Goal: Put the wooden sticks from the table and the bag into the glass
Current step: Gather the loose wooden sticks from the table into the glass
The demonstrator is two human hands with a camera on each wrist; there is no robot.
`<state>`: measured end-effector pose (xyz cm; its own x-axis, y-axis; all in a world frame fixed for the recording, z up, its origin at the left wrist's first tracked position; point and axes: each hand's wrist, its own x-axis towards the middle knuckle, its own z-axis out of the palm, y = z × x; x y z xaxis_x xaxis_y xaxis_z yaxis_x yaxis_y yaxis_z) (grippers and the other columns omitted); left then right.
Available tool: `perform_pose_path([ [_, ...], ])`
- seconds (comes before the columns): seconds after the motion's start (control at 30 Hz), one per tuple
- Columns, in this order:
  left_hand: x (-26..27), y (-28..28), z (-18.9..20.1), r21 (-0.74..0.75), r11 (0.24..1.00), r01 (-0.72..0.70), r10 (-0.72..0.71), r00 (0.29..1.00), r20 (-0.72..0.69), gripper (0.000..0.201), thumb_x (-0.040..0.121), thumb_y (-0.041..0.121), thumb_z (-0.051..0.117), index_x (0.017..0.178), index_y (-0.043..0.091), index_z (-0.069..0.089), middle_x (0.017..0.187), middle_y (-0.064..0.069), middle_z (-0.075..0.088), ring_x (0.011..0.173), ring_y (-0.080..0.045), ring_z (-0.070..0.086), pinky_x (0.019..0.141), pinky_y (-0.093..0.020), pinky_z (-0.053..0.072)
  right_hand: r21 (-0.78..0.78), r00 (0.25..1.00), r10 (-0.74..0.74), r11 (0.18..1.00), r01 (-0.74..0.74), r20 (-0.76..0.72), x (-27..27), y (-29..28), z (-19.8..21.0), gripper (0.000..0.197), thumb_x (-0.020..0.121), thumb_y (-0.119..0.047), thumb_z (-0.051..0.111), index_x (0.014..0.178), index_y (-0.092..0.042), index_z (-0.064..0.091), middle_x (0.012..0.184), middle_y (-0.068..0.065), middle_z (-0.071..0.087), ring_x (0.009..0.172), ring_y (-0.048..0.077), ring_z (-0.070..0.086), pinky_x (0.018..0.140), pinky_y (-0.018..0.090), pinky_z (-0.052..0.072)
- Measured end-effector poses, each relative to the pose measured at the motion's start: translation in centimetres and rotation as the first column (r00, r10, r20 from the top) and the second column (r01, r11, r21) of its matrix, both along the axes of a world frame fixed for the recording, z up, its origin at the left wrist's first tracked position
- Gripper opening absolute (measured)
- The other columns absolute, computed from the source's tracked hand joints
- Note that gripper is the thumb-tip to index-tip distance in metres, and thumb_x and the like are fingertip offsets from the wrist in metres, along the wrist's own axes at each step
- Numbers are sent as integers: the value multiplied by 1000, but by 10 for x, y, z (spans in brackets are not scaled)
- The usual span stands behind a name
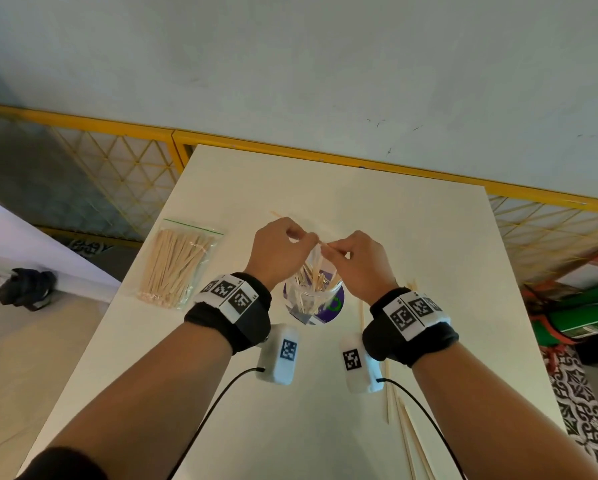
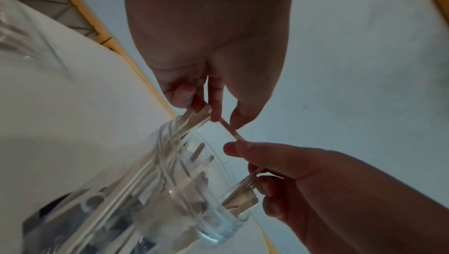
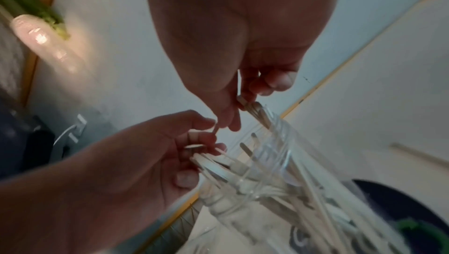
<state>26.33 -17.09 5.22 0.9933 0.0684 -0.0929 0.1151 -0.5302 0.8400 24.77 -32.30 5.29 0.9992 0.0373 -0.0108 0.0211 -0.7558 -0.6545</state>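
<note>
Over by the left edge of the white rectangular table (image 1: pixel 411 237) sits a clear plastic zip bag with a green seal strip (image 1: pixel 178 265), stuffed with thin pale wooden sticks; the print on it, if any, is too small to make out. Moving right, the left hand (image 1: pixel 278 252) hovers over the clear ribbed glass jar (image 1: pixel 313 292), thumb and fingertips pinched on a single flat wooden stick (image 2: pixel 229 129), with a few more sticks tucked under its curled fingers. The jar stands mid-table on a round purple coaster with a green mark (image 1: pixel 335 304), mostly hidden by the glass, so whatever is written there can't be read. A bunch of sticks already lean inside the jar (image 3: pixel 303 191); the wrist views are blurry, so counting them is hopeless. The right hand (image 1: pixel 354 263) pinches the other end of that same stick, and it grips its own little bundle dipping into the jar mouth. Both wrists wear black bands with square black-and-white code tags. Near the right edge, a few loose long wooden sticks (image 1: pixel 399 420) lie flat, partly covered by the right forearm and cut off at the bottom.
</note>
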Motion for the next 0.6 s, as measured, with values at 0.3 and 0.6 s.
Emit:
perform_pose_path([
  [0.3,6,1,12,-419,906,-57,139,976,166,87,83,15,76,151,22,23,78,4,68,77,-9,66,83,-16,52,87,999,30,996,-32,15,-18,-8,10,26,87,-34,64,110,-25,69,98,-6,55,83,8,52,78,21,44],
  [0.6,-21,-7,-17,188,973,131,-194,908,370,33,92,26,65,123,16,64,90,-6,70,83,-26,64,77,-31,50,-341,802,-419,895,287,-427,-101,-91,-44,126,61,-77,63,151,-9,8,157,14,18,145,33,14,116,46,18],
])
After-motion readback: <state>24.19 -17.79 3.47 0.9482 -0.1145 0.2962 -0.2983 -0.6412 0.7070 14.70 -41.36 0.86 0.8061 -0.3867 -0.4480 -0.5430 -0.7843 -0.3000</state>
